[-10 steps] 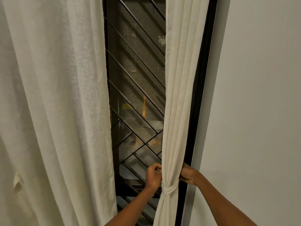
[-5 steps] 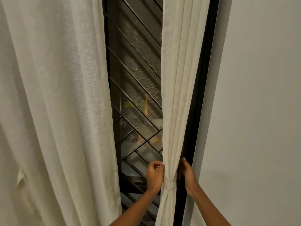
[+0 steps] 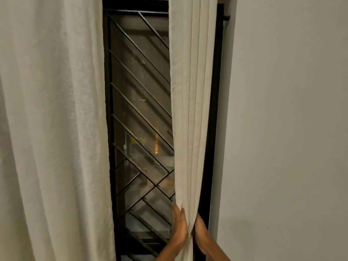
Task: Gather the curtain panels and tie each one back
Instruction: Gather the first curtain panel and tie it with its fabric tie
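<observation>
Both hands press flat on the gathered right curtain panel (image 3: 190,129): left hand (image 3: 179,223) fingers extended, right hand (image 3: 200,232) fingers hidden behind fabric.

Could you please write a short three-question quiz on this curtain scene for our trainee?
1. True or false: both hands are on the right curtain panel.
2. Which panel hangs loose, away from both hands? A) left curtain panel B) right curtain panel
3. What shows in the gap between the two panels?

Key:
1. True: the left hand and right hand press the gathered fabric from either side.
2. A
3. A black metal window grille with diagonal bars.
</observation>
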`<state>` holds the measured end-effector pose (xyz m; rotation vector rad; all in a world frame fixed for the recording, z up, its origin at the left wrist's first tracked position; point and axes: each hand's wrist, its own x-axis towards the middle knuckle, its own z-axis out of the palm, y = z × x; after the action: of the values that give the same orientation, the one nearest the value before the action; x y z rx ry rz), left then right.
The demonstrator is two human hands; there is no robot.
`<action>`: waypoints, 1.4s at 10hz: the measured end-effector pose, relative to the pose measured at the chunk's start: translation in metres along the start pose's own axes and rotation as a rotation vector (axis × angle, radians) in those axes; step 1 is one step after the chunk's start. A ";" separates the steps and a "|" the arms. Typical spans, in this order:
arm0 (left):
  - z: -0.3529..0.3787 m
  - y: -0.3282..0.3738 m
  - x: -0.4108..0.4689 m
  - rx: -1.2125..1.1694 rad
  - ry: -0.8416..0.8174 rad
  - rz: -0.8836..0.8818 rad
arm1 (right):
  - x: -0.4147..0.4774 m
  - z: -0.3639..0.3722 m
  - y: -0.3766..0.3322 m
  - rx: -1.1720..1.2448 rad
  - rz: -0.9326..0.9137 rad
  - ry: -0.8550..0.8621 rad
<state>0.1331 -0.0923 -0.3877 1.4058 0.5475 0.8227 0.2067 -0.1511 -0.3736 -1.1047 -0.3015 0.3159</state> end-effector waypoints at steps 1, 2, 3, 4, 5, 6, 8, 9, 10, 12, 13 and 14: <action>-0.012 0.073 0.005 0.044 0.061 0.210 | 0.007 -0.003 -0.059 -0.687 -0.456 -0.047; -0.024 0.215 0.008 0.080 0.113 0.668 | 0.001 0.034 -0.190 -0.543 -0.731 0.097; -0.016 0.327 0.012 0.123 0.140 0.990 | -0.007 0.074 -0.283 -0.385 -0.948 0.024; 0.009 0.466 0.020 0.437 0.347 1.325 | -0.037 0.129 -0.399 -0.631 -1.435 0.192; 0.020 0.507 0.023 0.617 0.466 1.344 | -0.046 0.156 -0.426 -0.802 -1.558 0.230; 0.030 0.507 0.032 0.807 0.519 1.269 | -0.036 0.164 -0.423 -1.133 -1.488 0.247; 0.023 0.465 0.046 0.939 0.365 1.119 | -0.017 0.141 -0.390 -1.378 -1.338 0.207; 0.023 0.464 0.049 0.913 0.407 1.131 | -0.012 0.140 -0.385 -1.428 -1.400 0.266; 0.021 0.472 0.052 0.921 0.506 1.242 | -0.018 0.145 -0.388 -1.420 -1.406 0.269; 0.010 0.484 0.042 1.050 0.426 1.299 | -0.045 0.159 -0.393 -1.466 -1.403 0.197; 0.007 0.479 0.036 1.081 0.348 1.266 | -0.045 0.160 -0.390 -1.475 -1.325 0.241; 0.003 0.457 0.034 1.103 0.175 1.195 | -0.041 0.153 -0.378 -1.547 -1.227 0.191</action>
<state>0.0768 -0.0816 0.0670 2.7819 0.2120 1.7299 0.1472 -0.1981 0.0297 -2.1330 -1.0539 -1.3469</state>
